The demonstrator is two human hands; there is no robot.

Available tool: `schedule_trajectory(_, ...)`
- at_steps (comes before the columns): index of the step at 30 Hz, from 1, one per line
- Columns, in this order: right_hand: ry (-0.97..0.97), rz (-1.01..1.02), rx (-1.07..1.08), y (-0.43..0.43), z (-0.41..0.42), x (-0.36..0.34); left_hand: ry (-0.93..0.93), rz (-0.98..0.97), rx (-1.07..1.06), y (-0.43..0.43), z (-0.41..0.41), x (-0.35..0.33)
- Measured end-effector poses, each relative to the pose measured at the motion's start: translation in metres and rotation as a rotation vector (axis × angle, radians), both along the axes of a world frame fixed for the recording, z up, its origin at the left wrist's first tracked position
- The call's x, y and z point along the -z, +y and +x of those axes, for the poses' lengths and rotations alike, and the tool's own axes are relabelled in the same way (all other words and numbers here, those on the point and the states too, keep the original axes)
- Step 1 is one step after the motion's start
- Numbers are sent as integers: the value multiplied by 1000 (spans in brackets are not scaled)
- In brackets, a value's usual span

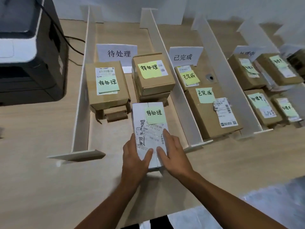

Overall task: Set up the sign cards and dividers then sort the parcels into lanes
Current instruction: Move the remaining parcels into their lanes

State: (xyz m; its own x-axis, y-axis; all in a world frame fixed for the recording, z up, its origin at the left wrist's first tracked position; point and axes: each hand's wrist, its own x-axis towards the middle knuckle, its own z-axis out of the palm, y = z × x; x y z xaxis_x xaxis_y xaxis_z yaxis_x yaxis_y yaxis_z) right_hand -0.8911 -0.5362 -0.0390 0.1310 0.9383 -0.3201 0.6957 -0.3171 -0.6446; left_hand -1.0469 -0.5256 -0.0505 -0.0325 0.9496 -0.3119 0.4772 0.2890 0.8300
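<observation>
A white parcel [148, 119] with a green sticky note lies lengthwise at the mouth of the left lane. My left hand [134, 156] grips its near left side, thumb on top. My right hand [173, 152] grips its near right side, thumb and fingers on top. Behind it, in the same lane, stand two stacks of brown parcels [105, 86] [152, 75] with green notes. A white sign card [118, 52] stands at the lane's back. White dividers [82, 90] [173, 80] bound this lane. The middle lane holds a sign card [184, 56] and two brown parcels [212, 111].
A grey printer [29, 52] with a black cable sits at the left on the wooden table [49, 187]. The right lane holds several brown parcels [262, 106] behind another divider [231, 76]. Something white and blurred [277, 200] lies at the near right.
</observation>
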Motion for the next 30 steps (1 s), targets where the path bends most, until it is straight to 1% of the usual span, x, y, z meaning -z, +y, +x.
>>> schedule_trajectory(3,-4,101,6,-8,6,-41,54,74,-50,-2,3,-33)
schedule_trajectory(6,-30,198,-16,-14,37,-100,86,199,-7,14,18,-84)
schedule_trajectory(9,-124,317,-48,-27,94,-156,195,339,149,32,53,-136)
schedule_trajectory(12,-199,404,-8,-50,169,-195,310,445,334,39,108,-176)
schedule_trajectory(17,-411,460,123,-116,316,-234,390,556,512,14,248,-219)
schedule_trajectory(22,-556,511,262,-199,464,-261,345,667,676,-42,420,-246)
schedule_trajectory(26,-566,522,401,-259,561,-275,285,704,771,-79,535,-271)
schedule_trajectory(30,-584,524,491,-297,639,-288,292,736,849,-103,633,-298)
